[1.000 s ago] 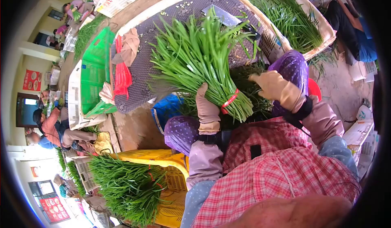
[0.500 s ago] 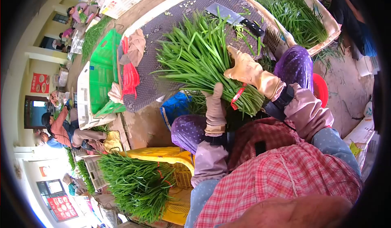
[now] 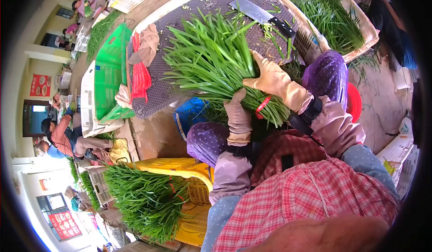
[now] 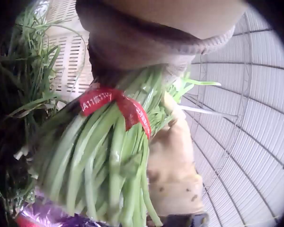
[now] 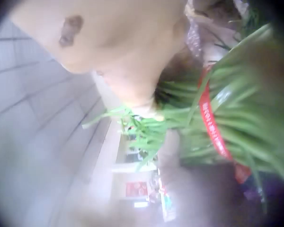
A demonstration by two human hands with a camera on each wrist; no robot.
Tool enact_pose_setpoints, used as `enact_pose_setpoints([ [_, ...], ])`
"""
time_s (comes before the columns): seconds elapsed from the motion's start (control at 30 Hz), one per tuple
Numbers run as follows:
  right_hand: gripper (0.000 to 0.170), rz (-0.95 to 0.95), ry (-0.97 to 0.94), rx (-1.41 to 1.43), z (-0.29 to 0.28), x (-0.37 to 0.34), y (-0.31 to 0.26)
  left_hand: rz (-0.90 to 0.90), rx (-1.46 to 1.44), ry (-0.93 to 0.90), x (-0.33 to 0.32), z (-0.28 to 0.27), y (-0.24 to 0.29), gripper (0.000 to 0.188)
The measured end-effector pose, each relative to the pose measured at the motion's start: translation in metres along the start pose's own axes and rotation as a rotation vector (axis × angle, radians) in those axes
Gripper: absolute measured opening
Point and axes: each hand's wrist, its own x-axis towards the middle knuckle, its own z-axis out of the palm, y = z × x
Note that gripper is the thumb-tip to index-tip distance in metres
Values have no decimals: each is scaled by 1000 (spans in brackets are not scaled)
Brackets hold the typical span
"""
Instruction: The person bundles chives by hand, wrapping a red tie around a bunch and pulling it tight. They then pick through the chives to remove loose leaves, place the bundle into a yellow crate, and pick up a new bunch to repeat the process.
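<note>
A large bunch of long green leafy stalks (image 3: 211,58) lies across both gloved hands in the head view, leaves toward the upper left. A red printed band (image 3: 263,103) goes round it near the stalk ends; the left wrist view shows the band (image 4: 116,101) close to the left hand. My left hand (image 3: 237,119) grips the bunch from below, its thumb on the near side. My right hand (image 3: 279,83) holds the other side just above the band, thumb across the stalks, other fingers partly hidden. The right wrist view shows the stalks (image 5: 246,113) beside the right glove.
A cleaver (image 3: 258,13) lies on the patterned cloth-covered surface (image 3: 198,2) beyond the bunch, near red bands (image 3: 141,83). Around are a green crate (image 3: 110,67), a yellow crate (image 3: 193,220) with banded bunches, a white crate (image 3: 360,49) of greens, a red bucket (image 3: 354,102) and seated people.
My right hand has come in from the right, away from the bunch at first, and now holds it. The bunch has turned slightly and its stalk ends have shifted right.
</note>
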Motion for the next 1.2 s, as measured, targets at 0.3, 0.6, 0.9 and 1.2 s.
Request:
enact_pose_setpoints([
  [0.3,65,-3,18,677,3,-5,20,-21,16,-11,-5,5,1,46],
  [0.6,112,-130,348,21,-8,2,-7,31,68,4,-1,5,-10,43],
  [0.9,53,-606,-101,-527,-31,46,-30,-11,50,43,-6,12,-1,36],
  [1.2,18,-1064,-114,-855,-27,91,-58,3,86,-6,1,1,-7,40],
])
